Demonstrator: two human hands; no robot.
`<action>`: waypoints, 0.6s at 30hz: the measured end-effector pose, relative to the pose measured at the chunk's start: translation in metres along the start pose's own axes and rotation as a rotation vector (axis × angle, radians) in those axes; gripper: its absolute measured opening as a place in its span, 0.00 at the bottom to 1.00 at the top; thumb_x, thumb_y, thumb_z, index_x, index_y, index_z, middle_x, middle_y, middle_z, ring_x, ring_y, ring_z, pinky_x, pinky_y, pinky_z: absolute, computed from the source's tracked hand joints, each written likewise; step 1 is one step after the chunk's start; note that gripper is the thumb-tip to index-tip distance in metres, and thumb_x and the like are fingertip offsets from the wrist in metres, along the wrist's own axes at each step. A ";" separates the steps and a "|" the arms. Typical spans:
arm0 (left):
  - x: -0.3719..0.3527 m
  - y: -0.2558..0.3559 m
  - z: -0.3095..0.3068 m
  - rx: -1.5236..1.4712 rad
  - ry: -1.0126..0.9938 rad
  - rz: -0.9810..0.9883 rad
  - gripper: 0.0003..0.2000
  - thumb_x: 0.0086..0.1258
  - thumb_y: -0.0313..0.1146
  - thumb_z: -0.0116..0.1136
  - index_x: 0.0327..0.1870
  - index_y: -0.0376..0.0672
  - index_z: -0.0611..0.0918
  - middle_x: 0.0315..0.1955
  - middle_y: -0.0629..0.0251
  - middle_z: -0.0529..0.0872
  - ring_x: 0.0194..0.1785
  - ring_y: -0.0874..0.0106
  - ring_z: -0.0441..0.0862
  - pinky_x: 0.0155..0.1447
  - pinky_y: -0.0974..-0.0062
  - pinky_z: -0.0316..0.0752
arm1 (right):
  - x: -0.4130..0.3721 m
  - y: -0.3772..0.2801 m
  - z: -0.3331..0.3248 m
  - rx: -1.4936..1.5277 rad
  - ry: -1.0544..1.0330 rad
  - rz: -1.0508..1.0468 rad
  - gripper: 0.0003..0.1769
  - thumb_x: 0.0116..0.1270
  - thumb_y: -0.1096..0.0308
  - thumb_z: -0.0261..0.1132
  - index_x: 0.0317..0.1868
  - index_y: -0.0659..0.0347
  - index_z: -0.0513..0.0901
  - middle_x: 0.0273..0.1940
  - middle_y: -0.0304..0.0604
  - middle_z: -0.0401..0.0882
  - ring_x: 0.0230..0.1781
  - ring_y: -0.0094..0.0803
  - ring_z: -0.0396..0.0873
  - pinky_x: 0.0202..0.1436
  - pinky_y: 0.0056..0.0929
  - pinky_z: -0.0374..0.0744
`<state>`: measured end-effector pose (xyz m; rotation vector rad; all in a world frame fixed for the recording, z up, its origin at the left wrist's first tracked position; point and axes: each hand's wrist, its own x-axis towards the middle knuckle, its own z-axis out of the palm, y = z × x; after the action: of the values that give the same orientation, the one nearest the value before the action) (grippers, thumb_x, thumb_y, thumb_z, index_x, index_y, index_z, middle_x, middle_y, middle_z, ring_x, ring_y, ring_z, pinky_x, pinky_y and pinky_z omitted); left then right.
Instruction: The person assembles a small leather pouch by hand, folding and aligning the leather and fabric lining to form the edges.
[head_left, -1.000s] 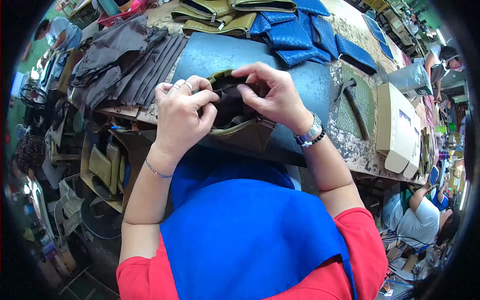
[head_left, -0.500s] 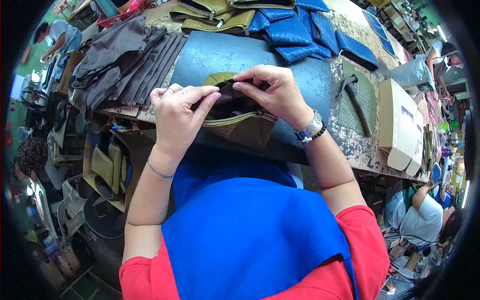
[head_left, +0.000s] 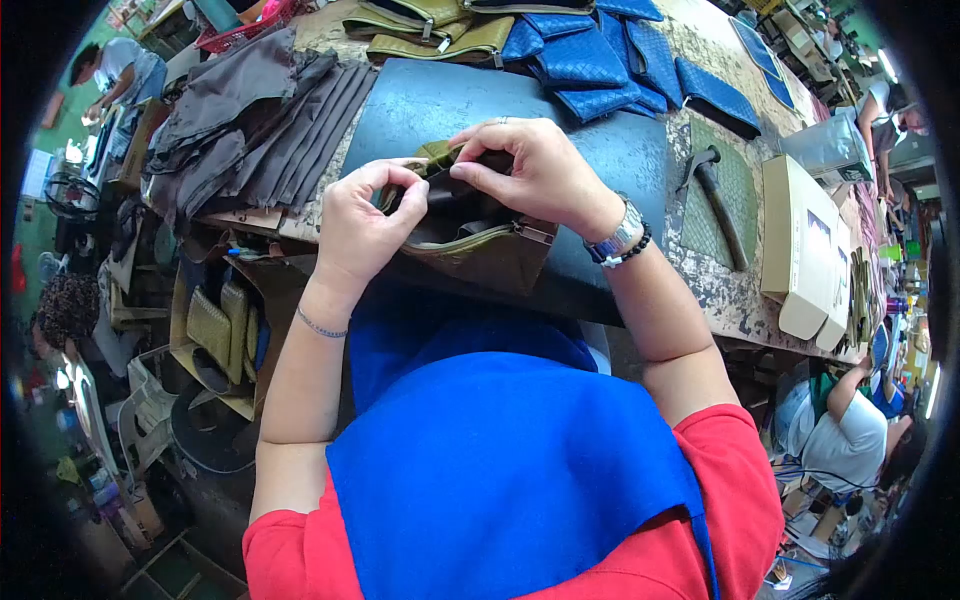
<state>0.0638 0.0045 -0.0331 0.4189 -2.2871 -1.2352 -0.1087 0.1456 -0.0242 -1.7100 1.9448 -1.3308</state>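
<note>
Both hands' grip pinches the olive pouch (head_left: 470,240) rim near the table edge (head_left: 640,315).

One head-worn camera looks steeply down, close over left hand (head_left: 360,225), right hand (head_left: 535,175) and workbench (head_left: 715,300).

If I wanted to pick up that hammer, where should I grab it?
Grab the hammer by its long dark handle, probably reaching from the near end. It lies flat on the green mat with its head pointing away, so the handle's near end is free.
</note>
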 end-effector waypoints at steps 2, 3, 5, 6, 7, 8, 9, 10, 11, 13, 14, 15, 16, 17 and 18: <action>0.001 -0.001 -0.002 0.004 -0.019 -0.062 0.06 0.65 0.28 0.65 0.33 0.34 0.84 0.40 0.61 0.90 0.43 0.78 0.83 0.53 0.77 0.76 | 0.000 0.002 0.002 0.033 0.016 0.014 0.10 0.61 0.64 0.71 0.35 0.63 0.87 0.35 0.49 0.87 0.36 0.42 0.86 0.41 0.34 0.81; 0.001 -0.001 -0.002 0.013 -0.021 -0.077 0.06 0.65 0.28 0.65 0.33 0.34 0.84 0.39 0.62 0.90 0.43 0.78 0.82 0.52 0.77 0.75 | -0.001 0.001 0.002 0.037 0.013 0.032 0.10 0.61 0.64 0.71 0.35 0.63 0.87 0.34 0.49 0.87 0.35 0.42 0.86 0.41 0.34 0.81; 0.001 0.000 -0.002 0.031 -0.026 -0.106 0.06 0.65 0.28 0.65 0.33 0.34 0.84 0.37 0.63 0.90 0.42 0.79 0.82 0.51 0.77 0.75 | -0.001 0.000 0.002 0.044 0.008 0.069 0.10 0.60 0.64 0.71 0.34 0.63 0.87 0.33 0.49 0.87 0.33 0.42 0.85 0.40 0.34 0.81; 0.002 -0.001 -0.002 0.024 -0.031 -0.106 0.05 0.65 0.28 0.65 0.33 0.34 0.83 0.38 0.62 0.90 0.42 0.79 0.82 0.51 0.78 0.75 | -0.001 -0.001 0.001 0.031 -0.016 0.077 0.09 0.61 0.66 0.72 0.35 0.64 0.87 0.36 0.48 0.87 0.35 0.38 0.86 0.41 0.31 0.81; 0.002 -0.002 -0.001 0.016 -0.035 -0.106 0.05 0.65 0.27 0.65 0.32 0.34 0.83 0.38 0.62 0.90 0.41 0.79 0.82 0.51 0.78 0.75 | -0.002 -0.002 -0.001 0.017 -0.041 0.085 0.08 0.61 0.68 0.72 0.35 0.65 0.86 0.40 0.48 0.88 0.37 0.34 0.86 0.43 0.29 0.81; 0.001 -0.002 -0.001 0.009 -0.039 -0.106 0.05 0.65 0.27 0.65 0.32 0.35 0.83 0.39 0.62 0.89 0.41 0.79 0.82 0.51 0.78 0.75 | -0.002 -0.003 -0.002 0.003 -0.065 0.092 0.07 0.62 0.70 0.72 0.35 0.65 0.86 0.43 0.48 0.89 0.39 0.30 0.86 0.44 0.27 0.81; 0.001 -0.003 -0.001 0.004 -0.028 -0.054 0.05 0.64 0.27 0.65 0.31 0.35 0.83 0.39 0.62 0.89 0.41 0.79 0.81 0.50 0.79 0.75 | -0.001 -0.004 -0.003 0.002 -0.065 0.068 0.07 0.61 0.70 0.72 0.34 0.66 0.86 0.42 0.48 0.89 0.38 0.30 0.86 0.44 0.27 0.81; 0.001 -0.003 0.000 -0.001 -0.018 -0.001 0.05 0.64 0.26 0.65 0.30 0.35 0.82 0.39 0.62 0.89 0.41 0.79 0.81 0.50 0.79 0.75 | -0.001 -0.004 -0.003 0.000 -0.066 0.042 0.07 0.61 0.70 0.72 0.34 0.66 0.86 0.42 0.48 0.88 0.38 0.30 0.86 0.44 0.27 0.81; 0.001 -0.004 0.000 -0.005 -0.007 0.051 0.05 0.64 0.26 0.65 0.29 0.36 0.82 0.40 0.62 0.89 0.41 0.79 0.81 0.50 0.80 0.74 | -0.001 -0.004 -0.003 -0.002 -0.066 0.016 0.07 0.61 0.70 0.72 0.33 0.66 0.86 0.42 0.47 0.88 0.38 0.30 0.86 0.44 0.27 0.81; 0.001 -0.007 0.000 0.025 0.012 0.083 0.05 0.63 0.25 0.65 0.28 0.36 0.82 0.40 0.62 0.88 0.40 0.80 0.80 0.49 0.80 0.74 | 0.001 -0.004 -0.002 -0.020 -0.058 0.011 0.08 0.60 0.69 0.73 0.32 0.67 0.86 0.41 0.47 0.88 0.37 0.29 0.85 0.44 0.26 0.81; 0.001 -0.008 0.001 0.040 0.021 0.098 0.05 0.63 0.25 0.65 0.28 0.36 0.81 0.40 0.62 0.88 0.39 0.80 0.80 0.49 0.80 0.74 | 0.001 -0.003 -0.001 -0.029 -0.054 0.010 0.08 0.60 0.69 0.73 0.31 0.67 0.86 0.41 0.47 0.88 0.37 0.28 0.85 0.44 0.26 0.81; 0.001 -0.010 0.002 0.016 0.026 0.046 0.05 0.63 0.25 0.65 0.28 0.36 0.81 0.38 0.63 0.88 0.39 0.80 0.80 0.48 0.80 0.74 | 0.001 -0.003 0.000 0.001 -0.053 0.068 0.09 0.60 0.69 0.73 0.32 0.68 0.86 0.41 0.47 0.88 0.37 0.27 0.85 0.44 0.26 0.81; 0.001 -0.011 0.003 -0.007 0.031 -0.007 0.05 0.63 0.25 0.65 0.28 0.36 0.81 0.37 0.63 0.87 0.38 0.81 0.79 0.48 0.80 0.74 | 0.001 -0.003 0.001 0.030 -0.053 0.127 0.09 0.60 0.68 0.73 0.32 0.68 0.86 0.40 0.47 0.88 0.37 0.27 0.84 0.44 0.26 0.81; 0.001 -0.011 0.004 -0.031 0.035 -0.061 0.05 0.63 0.25 0.65 0.28 0.36 0.81 0.36 0.64 0.87 0.38 0.81 0.79 0.47 0.80 0.74 | 0.001 -0.002 0.002 0.059 -0.054 0.187 0.10 0.60 0.68 0.73 0.32 0.68 0.86 0.40 0.46 0.88 0.37 0.26 0.84 0.44 0.25 0.81; 0.001 -0.009 0.005 -0.027 0.034 -0.074 0.05 0.63 0.25 0.65 0.28 0.36 0.81 0.35 0.64 0.87 0.37 0.81 0.78 0.47 0.80 0.73 | 0.001 0.000 0.003 0.060 -0.028 0.171 0.10 0.59 0.66 0.73 0.32 0.66 0.87 0.35 0.47 0.87 0.33 0.29 0.83 0.40 0.27 0.80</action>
<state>0.0603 0.0019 -0.0426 0.5158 -2.2416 -1.2834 -0.1068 0.1433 -0.0261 -1.4902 1.9651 -1.2828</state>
